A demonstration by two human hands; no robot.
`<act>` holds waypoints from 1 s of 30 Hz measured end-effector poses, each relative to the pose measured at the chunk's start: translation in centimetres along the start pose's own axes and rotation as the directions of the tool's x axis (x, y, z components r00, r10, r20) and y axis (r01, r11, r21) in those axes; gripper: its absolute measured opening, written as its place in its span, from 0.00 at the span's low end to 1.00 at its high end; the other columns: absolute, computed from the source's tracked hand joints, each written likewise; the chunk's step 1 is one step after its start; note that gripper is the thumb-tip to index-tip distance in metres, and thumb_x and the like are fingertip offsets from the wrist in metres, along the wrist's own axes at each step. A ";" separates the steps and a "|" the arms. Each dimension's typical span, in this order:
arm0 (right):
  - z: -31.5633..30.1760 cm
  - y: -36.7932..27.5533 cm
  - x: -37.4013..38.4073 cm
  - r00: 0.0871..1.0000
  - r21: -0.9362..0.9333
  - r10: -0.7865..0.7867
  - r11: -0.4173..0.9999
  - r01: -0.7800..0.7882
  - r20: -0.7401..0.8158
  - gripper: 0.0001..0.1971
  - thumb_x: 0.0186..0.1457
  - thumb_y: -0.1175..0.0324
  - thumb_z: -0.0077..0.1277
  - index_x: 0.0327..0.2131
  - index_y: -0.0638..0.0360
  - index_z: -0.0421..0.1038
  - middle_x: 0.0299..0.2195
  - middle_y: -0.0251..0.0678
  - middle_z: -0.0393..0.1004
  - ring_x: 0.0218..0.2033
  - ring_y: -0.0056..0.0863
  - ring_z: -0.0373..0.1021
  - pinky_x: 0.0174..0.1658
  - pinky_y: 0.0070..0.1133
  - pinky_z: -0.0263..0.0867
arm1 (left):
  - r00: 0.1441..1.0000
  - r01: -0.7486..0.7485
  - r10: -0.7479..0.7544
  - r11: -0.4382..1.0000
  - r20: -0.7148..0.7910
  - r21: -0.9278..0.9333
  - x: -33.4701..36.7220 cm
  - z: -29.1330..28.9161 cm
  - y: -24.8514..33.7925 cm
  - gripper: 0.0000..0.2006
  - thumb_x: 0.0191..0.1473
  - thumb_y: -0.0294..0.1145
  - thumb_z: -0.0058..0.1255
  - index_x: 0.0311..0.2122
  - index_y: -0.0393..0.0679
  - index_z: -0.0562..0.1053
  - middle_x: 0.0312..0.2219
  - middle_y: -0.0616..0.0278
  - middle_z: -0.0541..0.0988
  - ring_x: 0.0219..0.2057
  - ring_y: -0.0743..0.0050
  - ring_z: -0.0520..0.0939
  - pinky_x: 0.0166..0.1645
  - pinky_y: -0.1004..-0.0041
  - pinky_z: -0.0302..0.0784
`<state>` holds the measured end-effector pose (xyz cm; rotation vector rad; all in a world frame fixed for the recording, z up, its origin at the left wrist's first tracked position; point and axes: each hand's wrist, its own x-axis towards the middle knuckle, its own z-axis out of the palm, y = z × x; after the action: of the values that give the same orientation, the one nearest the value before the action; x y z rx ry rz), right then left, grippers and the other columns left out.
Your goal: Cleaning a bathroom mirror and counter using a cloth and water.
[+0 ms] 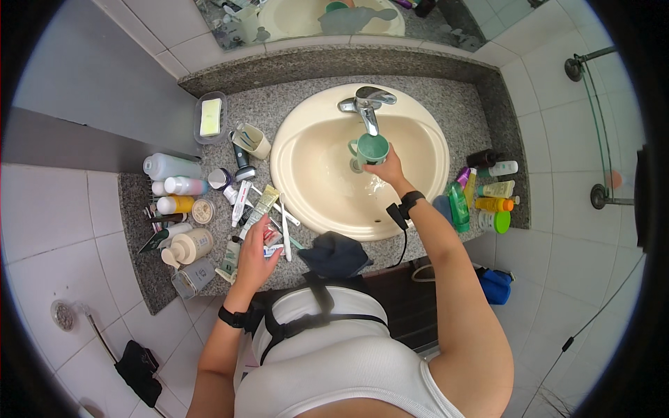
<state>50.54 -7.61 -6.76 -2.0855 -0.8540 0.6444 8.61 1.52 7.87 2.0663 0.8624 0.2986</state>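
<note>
My right hand (387,167) grips a green cup (374,147) with a handle, holding it over the cream oval sink (289,202) just below the chrome faucet (366,104). Water glints in the basin under it. On the left side of the counter, my left hand (256,252) is spread, thumb and fingers apart, over a cluster of small tubes. A white toothbrush (285,230) lies just to its right, and a greenish squeezed tube (267,199) lies beyond its fingertips. A small white tube (272,250) shows between thumb and fingers; whether they touch it is hard to tell.
Bottles crowd the left counter, among them a beige pump bottle (191,246). A soap dish (211,117) and a cream brush holder (254,141) stand farther back. A dark cloth (334,255) lies at the front edge. Right of the sink are a green bottle (458,207) and several tubes.
</note>
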 end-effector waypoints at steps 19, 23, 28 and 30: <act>-9.0 -13.0 -3.5 0.969 0.042 -0.238 0.970 0.241 -0.074 0.41 0.35 0.61 0.75 0.54 0.62 0.67 0.47 0.42 0.78 0.49 0.34 0.75 0.53 0.29 0.70 | 1.000 0.026 -0.026 1.000 -0.016 -0.002 -2.5 0.6 -1.4 0.43 0.44 0.22 0.66 0.65 0.35 0.57 0.52 0.44 0.73 0.54 0.44 0.74 0.59 0.58 0.70; -10.2 -14.2 0.2 0.950 0.000 -0.260 0.965 0.264 -0.171 0.40 0.35 0.62 0.75 0.53 0.63 0.68 0.47 0.42 0.77 0.49 0.33 0.74 0.53 0.28 0.69 | 0.999 0.019 -0.020 1.000 -0.046 -0.013 -2.9 0.4 -1.9 0.43 0.44 0.21 0.66 0.65 0.36 0.58 0.51 0.45 0.73 0.53 0.46 0.75 0.58 0.59 0.70; -10.3 -15.4 3.8 0.902 0.016 -0.287 0.951 0.309 -0.324 0.40 0.35 0.61 0.75 0.52 0.62 0.67 0.48 0.41 0.77 0.48 0.33 0.74 0.53 0.28 0.68 | 0.996 0.060 -0.061 0.998 -0.069 -0.026 -3.5 0.1 -2.1 0.42 0.43 0.21 0.66 0.65 0.37 0.59 0.51 0.46 0.73 0.52 0.47 0.75 0.57 0.59 0.71; -10.2 -15.7 5.1 0.888 -0.019 -0.306 0.947 0.319 -0.342 0.39 0.35 0.61 0.75 0.52 0.61 0.67 0.47 0.41 0.77 0.48 0.33 0.74 0.53 0.28 0.68 | 0.995 0.065 -0.068 0.997 -0.074 -0.038 -3.7 0.2 -2.4 0.42 0.43 0.21 0.66 0.65 0.38 0.58 0.51 0.47 0.73 0.51 0.48 0.76 0.57 0.58 0.71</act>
<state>55.17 -1.12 10.87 -1.8912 -0.9381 0.1170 4.83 -0.11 6.22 1.9998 0.9630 0.3549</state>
